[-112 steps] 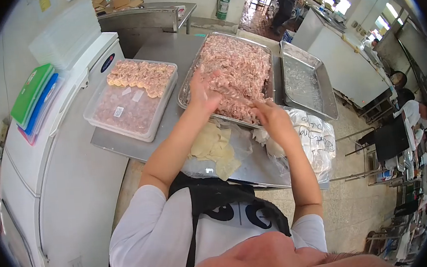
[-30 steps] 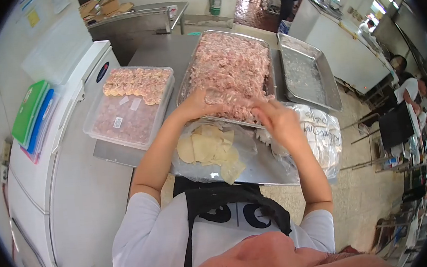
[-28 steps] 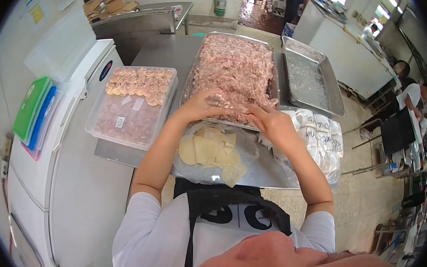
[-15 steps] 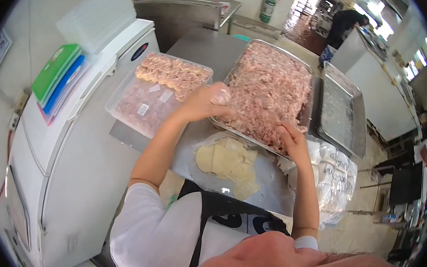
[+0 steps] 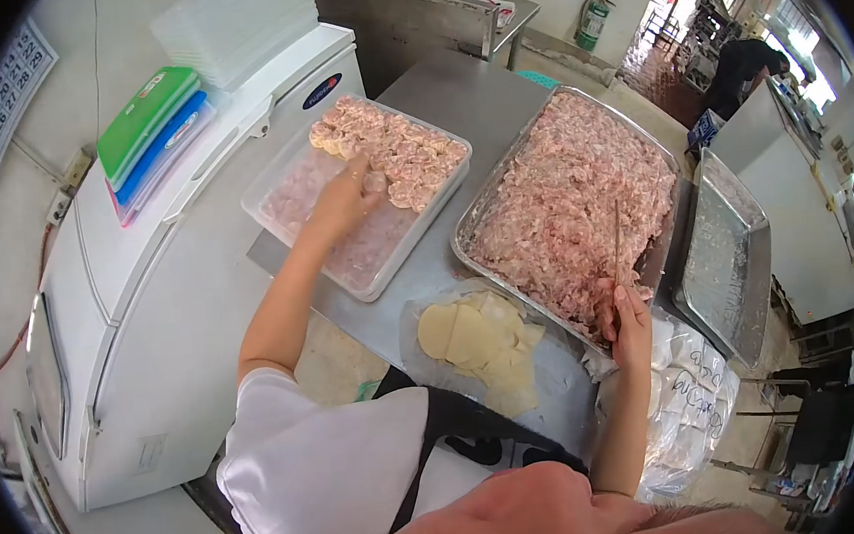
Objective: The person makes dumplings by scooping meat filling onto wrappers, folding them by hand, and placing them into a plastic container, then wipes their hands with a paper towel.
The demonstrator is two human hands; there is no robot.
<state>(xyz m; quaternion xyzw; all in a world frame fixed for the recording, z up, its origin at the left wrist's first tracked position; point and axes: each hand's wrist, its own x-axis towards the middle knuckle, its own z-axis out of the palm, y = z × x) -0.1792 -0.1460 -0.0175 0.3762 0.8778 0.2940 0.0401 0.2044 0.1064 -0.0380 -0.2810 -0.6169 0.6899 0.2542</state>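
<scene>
My left hand (image 5: 344, 205) is over the clear plastic container (image 5: 374, 289), its fingers closed around a small round meat dumpling (image 5: 374, 183). It sits right at the edge of rows of similar filled dumplings (image 5: 403, 153) packed in the container's far side. Over the near corner of a deep metal tray (image 5: 468, 254) heaped with pinkish ground meat (image 5: 572, 195), my right hand (image 5: 629, 323) grips a thin stick-like spatula (image 5: 618, 237) pointing away from me. Between the hands lies a loose pile of pale round wrappers (image 5: 472, 334) on plastic.
Another metal tray (image 5: 716, 244) stands at the right, beside plastic-wrapped white packs (image 5: 682, 387). A white freezer (image 5: 178, 287) borders the left, with green and blue folders (image 5: 150, 123) and stacked clear containers (image 5: 233, 31) on top. A person (image 5: 743, 71) bends over in the background.
My left hand has moved left from the meat tray's edge to the container, carrying the dumpling. My right hand stays at the tray's near corner, the spatula now plainly visible. The view has shifted.
</scene>
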